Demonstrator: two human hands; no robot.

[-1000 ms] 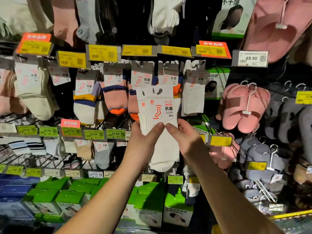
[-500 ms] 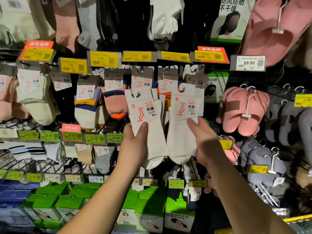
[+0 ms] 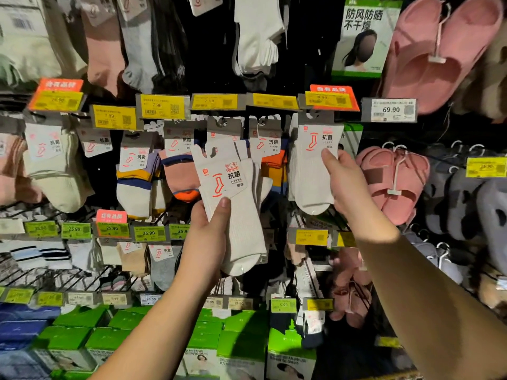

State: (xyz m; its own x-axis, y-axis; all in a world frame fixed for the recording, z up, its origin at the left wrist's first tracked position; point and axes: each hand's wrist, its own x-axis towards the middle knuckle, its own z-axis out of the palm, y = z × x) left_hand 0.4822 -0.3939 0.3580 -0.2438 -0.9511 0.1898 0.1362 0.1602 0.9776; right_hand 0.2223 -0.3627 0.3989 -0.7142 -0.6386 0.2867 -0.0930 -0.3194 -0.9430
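Left hand [image 3: 208,237] gripping a white ribbed sock pack [image 3: 241,229] mid-display, thumb clamped across its front. Long axis near vertical, card [image 3: 225,179] end leaning up-left, toes down; card reading 抗菌. Right hand [image 3: 345,185] pinching a second white sock pack [image 3: 310,174], hanging upright beneath a yellow price tag [image 3: 327,101]. Far right, white shelf tag [image 3: 389,110] reading 69.90.

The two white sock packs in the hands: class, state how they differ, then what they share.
The left pack tilts; the right pack is upright. The left pack sits lower; the right pack is up under the price tags. Both are white with red sock labels.
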